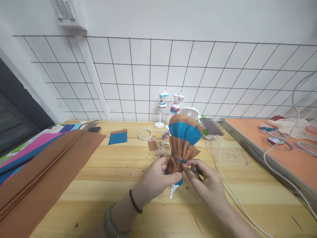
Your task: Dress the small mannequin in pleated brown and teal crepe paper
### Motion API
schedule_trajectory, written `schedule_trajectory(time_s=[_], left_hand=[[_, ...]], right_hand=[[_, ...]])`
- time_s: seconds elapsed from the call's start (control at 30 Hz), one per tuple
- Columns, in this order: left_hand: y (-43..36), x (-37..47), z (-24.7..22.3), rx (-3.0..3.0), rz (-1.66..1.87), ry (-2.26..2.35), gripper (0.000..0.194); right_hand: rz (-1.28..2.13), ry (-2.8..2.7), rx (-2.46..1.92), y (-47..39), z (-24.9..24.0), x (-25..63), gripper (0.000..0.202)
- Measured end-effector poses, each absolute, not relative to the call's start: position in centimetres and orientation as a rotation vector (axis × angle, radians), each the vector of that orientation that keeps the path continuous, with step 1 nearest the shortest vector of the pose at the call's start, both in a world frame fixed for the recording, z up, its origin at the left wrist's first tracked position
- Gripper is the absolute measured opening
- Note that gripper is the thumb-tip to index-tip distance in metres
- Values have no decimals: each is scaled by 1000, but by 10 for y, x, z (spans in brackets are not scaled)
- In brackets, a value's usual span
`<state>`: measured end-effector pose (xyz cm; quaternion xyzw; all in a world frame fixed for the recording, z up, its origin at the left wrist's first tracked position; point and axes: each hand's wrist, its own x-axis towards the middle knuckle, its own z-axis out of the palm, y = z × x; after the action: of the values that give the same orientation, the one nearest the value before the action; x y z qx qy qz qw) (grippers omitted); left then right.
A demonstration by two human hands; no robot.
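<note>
A wide wooden counter (99, 175) with smooth, pale grain is seen, and at its left side large brown sheets (52, 168) are laid, thin and matt, with straight folds. Above the counter, near its middle, the pleated piece (182, 142) is held between the two hands; it is made of brown and blue crepe-like material, fanned out, with a jagged edge. It is judged to be light and soft, and easily crushed or torn, so it should be held at the narrow gathered part, where the folds are layered. By the left hand (158, 177) this part is gripped, with the fingers clamped on the folds. At the near end a white form (172, 190) is shown, probably hard and slippery. By the right hand (210, 183) the thin blue tie (177, 159) is pinched, with the fingertips together; a yellow-and-dark tool (199, 174) is partly hidden in the palm.
</note>
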<state>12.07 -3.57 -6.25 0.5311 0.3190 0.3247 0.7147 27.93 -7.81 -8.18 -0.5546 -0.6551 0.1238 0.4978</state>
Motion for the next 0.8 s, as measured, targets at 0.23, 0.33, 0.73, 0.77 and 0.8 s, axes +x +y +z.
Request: schedule_trajectory(time_s=[0.23, 0.33, 0.73, 0.77, 0.8], left_hand=[[-37, 117, -55, 1163, 703, 703, 39], [-35, 114, -51, 1164, 727, 717, 37], [-29, 107, -45, 1140, 799, 788, 43], [-29, 107, -45, 1142, 797, 794, 44], [-29, 107, -45, 1146, 795, 799, 43]], right_hand=[[378, -1492, -1430, -81, -72, 279, 19], [333, -1551, -1426, -81, -70, 287, 21], [90, -1949, -1607, -75, -65, 306, 27], [75, -1953, -1610, -74, -65, 307, 27], [65, -1957, -1617, -74, -65, 308, 27]])
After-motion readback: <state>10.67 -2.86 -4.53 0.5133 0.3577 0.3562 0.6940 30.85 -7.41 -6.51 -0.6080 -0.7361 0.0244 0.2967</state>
